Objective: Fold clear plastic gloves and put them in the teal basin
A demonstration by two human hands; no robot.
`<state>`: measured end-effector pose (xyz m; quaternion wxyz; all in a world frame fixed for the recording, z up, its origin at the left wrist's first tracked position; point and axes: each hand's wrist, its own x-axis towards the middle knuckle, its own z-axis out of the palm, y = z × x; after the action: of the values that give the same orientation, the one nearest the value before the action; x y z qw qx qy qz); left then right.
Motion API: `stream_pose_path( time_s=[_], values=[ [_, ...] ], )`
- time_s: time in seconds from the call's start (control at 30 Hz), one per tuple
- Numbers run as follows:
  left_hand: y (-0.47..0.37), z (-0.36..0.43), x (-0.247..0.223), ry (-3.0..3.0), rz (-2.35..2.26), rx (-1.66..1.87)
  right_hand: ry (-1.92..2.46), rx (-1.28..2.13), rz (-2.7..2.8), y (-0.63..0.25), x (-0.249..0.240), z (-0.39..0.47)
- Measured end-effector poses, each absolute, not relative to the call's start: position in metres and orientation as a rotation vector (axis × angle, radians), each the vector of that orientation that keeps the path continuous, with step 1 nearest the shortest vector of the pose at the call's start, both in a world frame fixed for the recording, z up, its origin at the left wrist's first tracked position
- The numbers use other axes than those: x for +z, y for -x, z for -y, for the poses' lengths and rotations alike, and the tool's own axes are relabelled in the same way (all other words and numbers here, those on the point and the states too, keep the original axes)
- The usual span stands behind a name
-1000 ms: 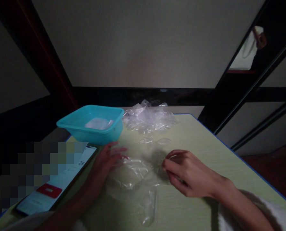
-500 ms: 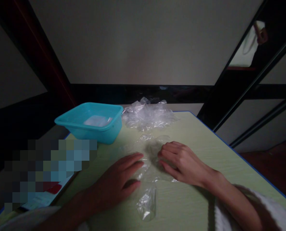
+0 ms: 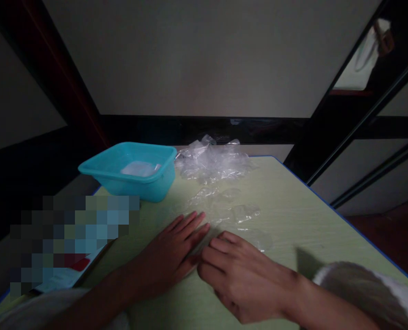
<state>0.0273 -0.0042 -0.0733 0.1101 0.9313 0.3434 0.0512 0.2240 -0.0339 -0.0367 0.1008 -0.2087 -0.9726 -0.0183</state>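
A thin, clear plastic disposable glove (image 3: 247, 213) lies spread on the pale green table, its finger-like lobes pointing away from me and to the right. My left hand (image 3: 178, 245) rests flat at its left side, fingers stretched out. Close beside the left thumb, my right hand (image 3: 231, 275) is closed with curled fingers over the near part of the plastic. Its fingertips are hidden, and the near flap of the glove does not show. Farther back sits a crumpled heap of similar clear plastic (image 3: 214, 160).
A turquoise basin (image 3: 145, 185) with something whitish inside stands at the back left. Nearer on the left lies a flat item (image 3: 62, 277), mostly pixelated, with a red patch. A wall panel (image 3: 204, 59) rises behind the table (image 3: 286, 197), which has a blue edge.
My right hand has moved left and toward me, from the glove's right side to beside my left thumb. The clear flap that lay nearest me is no longer visible. My left fingers have spread slightly.
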Motion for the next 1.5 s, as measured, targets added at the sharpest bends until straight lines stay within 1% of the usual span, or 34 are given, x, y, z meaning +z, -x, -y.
stream_pose_path(
  time_s=[0.17, 0.37, 0.57, 0.63, 0.77, 0.87, 1.0, 1.13, 1.27, 1.5],
  values=[
    [-0.026, 0.005, -0.074, -2.784, -1.024, 0.154, 0.628, -0.184, 2.857, -0.239, -0.027, 0.023],
    [-0.026, 0.008, -0.067, -2.754, -1.048, 0.084, 0.655, -0.114, 2.74, -0.266, -0.012, 0.008],
    [-0.026, 0.01, -0.062, -2.77, -1.025, 0.125, 0.923, -0.327, 2.51, -0.276, -0.011, -0.005],
    [-0.026, 0.011, -0.061, -2.81, -1.0, 0.164, 0.998, -0.349, 2.471, -0.277, -0.013, -0.008],
    [-0.027, 0.015, -0.056, -2.86, -0.907, 0.279, 1.143, -0.253, 2.4, -0.278, -0.018, -0.012],
    [-0.029, 0.018, -0.052, -2.881, -0.824, 0.36, 1.255, -0.07, 2.34, -0.276, -0.023, -0.015],
    [-0.03, 0.019, -0.055, -2.891, -0.726, 0.29, 1.33, 0.217, 2.258, -0.271, -0.036, -0.021],
    [-0.03, 0.018, -0.059, -2.846, -0.72, 0.197, 1.287, 0.37, 2.289, -0.266, -0.05, -0.028],
    [-0.03, 0.017, -0.059, -2.794, -0.71, 0.163, 1.303, 0.405, 2.221, -0.258, -0.059, -0.034],
    [-0.031, 0.018, -0.059, -2.778, -0.704, 0.166, 1.323, 0.314, 2.181, -0.249, -0.062, -0.037]
  ],
)
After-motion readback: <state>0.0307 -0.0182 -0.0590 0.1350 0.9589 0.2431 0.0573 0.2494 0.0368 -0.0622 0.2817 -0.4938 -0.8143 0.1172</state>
